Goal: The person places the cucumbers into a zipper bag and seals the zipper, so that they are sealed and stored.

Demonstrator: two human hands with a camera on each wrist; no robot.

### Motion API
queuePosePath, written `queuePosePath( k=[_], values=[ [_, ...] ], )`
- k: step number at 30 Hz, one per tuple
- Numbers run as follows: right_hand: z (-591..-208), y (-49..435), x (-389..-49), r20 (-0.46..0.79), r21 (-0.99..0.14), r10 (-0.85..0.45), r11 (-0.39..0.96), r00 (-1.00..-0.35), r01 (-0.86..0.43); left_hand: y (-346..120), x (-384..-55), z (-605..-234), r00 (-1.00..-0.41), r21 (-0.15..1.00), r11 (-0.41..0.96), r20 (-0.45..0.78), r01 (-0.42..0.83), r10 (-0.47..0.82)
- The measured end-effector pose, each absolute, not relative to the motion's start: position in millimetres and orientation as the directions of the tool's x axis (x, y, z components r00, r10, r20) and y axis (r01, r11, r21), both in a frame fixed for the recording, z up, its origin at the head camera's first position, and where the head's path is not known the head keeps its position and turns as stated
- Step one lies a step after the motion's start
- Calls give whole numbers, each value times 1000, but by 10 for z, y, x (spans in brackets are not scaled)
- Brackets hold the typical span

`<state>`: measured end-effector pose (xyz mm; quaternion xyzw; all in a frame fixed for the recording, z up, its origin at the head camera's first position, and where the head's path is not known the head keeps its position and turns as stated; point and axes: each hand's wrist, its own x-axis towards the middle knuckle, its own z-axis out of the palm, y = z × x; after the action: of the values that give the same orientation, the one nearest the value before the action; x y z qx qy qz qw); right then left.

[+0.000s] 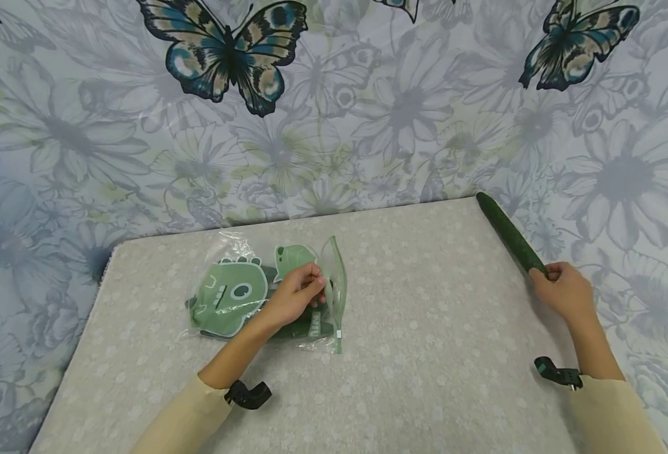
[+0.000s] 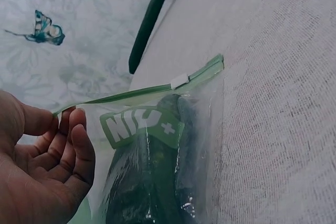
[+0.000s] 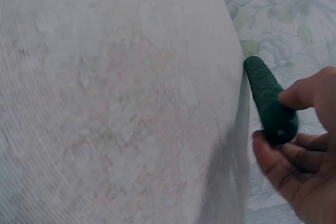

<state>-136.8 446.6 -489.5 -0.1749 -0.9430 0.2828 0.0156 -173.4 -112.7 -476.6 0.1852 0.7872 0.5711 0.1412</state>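
Observation:
A clear zip bag point(image 1: 231, 296) printed with a green cartoon dinosaur lies on the left part of the table. My left hand point(image 1: 296, 293) pinches the green zip edge of its mouth between thumb and fingers. In the left wrist view, long dark green things point(image 2: 157, 171) show through the plastic, and a white slider point(image 2: 179, 81) sits near the far end of the zip. Over the table's right edge, my right hand point(image 1: 569, 293) grips a long dark green cucumber point(image 1: 509, 233) by its near end. The cucumber slants away toward the back corner.
A pale patterned cloth covers the table point(image 1: 413, 328), whose back edge lies close to a wall point(image 1: 356, 126) with flowers and butterflies. Black wrist mounts point(image 1: 248, 395) sit at both sleeve cuffs.

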Motion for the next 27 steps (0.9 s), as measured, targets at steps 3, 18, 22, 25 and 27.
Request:
queuePosePath(
  k=[3,18,22,25,27],
  values=[
    [-4875,4433,-1386,-23,-721,434,617,-901,316,-1180,-1707,-4755,-898,955,278,-29,105,440],
    [-4714,4352,-1492,-239,-883,694,-446,-679,-145,-1247,-1659,-4803,-908,978,205,-48,42,416],
    [-4718,4322,-1465,-189,-831,675,-497,-713,-250,-1247,-1662,-4803,-906,979,200,-53,35,419],
    [-4716,4291,-1437,-150,-809,656,-512,-739,-290,-1241,-1664,-4807,-907,980,199,-57,30,418],
    [-4710,4272,-1418,-124,-808,644,-507,-755,-300,-1235,-1665,-4807,-907,980,196,-58,28,418]
  ],
)
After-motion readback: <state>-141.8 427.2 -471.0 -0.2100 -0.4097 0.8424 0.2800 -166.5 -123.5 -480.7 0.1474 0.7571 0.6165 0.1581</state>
